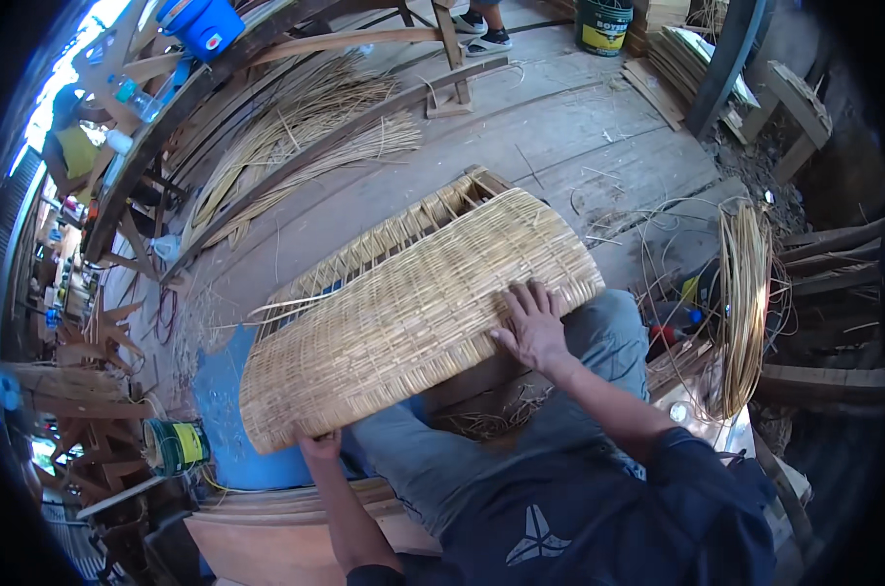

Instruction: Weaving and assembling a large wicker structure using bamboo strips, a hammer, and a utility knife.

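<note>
Woven rattan panel [413, 303] rests above cluttered wooden workshop floor [579, 127].

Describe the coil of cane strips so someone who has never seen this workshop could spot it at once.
Start from the large woven rattan panel lying across the person's lap, with the right hand flat on it. Look past that hand, to the person's right: the coil of cane strips stands there on edge. Unlike the loose straight strips on the floor, it is wound into a ring.

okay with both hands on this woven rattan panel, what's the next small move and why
Probably tuck in the loose strand at the panel's far edge. The right hand lies flat on the woven panel, the left hand grips its near corner, so it looks steadied.
</note>
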A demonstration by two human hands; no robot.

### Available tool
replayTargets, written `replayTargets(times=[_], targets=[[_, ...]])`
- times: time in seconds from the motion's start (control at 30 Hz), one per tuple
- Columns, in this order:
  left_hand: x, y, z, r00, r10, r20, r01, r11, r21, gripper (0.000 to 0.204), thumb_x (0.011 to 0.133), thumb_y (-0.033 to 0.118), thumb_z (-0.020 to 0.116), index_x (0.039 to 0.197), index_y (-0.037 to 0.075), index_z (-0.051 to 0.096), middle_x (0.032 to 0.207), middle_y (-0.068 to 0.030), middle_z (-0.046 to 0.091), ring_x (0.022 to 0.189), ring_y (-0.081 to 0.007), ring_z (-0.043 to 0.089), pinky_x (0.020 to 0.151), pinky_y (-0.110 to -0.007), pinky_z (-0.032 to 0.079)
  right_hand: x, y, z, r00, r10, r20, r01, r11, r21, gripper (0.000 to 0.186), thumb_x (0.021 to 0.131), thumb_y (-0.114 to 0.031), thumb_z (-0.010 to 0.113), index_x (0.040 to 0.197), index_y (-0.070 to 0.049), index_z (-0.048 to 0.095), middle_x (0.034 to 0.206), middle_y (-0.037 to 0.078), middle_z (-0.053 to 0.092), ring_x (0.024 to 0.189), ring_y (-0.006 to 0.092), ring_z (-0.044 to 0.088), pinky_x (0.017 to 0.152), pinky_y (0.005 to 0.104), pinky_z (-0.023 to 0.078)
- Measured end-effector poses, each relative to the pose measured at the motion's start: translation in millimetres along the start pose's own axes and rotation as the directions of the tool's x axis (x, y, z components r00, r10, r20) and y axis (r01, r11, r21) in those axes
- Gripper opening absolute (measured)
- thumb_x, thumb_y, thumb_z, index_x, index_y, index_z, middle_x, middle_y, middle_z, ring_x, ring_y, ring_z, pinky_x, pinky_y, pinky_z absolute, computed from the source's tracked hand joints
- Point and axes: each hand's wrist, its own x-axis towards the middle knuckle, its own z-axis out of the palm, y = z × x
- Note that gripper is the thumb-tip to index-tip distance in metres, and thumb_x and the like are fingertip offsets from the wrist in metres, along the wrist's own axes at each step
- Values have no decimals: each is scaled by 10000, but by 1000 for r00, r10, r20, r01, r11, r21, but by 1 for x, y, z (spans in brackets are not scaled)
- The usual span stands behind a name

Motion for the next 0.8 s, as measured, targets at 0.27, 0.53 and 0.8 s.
replayTargets(times=[0.27, 0.53, 0.8], targets=[[-47, -23, -3, 995, 103, -13, -103, 994, 42, 689, 796, 549, 622, 1304, 130, 419, 1314, -95, 459, 1174, -283, 465, 960, -476, 411, -32, 43, 24, 997, 57, -56, -60, 997, -53, 741, 777, -623, 500, 1347, -159, 407, 1400, 116, 350, 1314, 385, 252, 1041, 566, 187], [-165, -91, -2, 980, 78, 182, -119, 966, 228, 695, 838, 608, 518, 1314, 119, 388, 1260, -106, 487, 1119, -263, 487, 895, -434, 442, -47, 56, 39, 906, 384, 177, -393, 919, 21, 667, 894, -508, 431, 1366, -48, 327, 1381, 152, 364, 1297, 419, 269, 1038, 536, 267], [-236, -121, -31, 924, -125, 362, 40, 972, 233, 574, 915, 531, 435, 1312, 119, 388, 1268, -126, 482, 1150, -269, 484, 917, -415, 429, -70, 33, 18, 885, 409, 223, -449, 877, 170, 876, 803, -676, 451, 1305, 33, 334, 1299, 317, 371, 1199, 483, 357, 1021, 510, 298]])
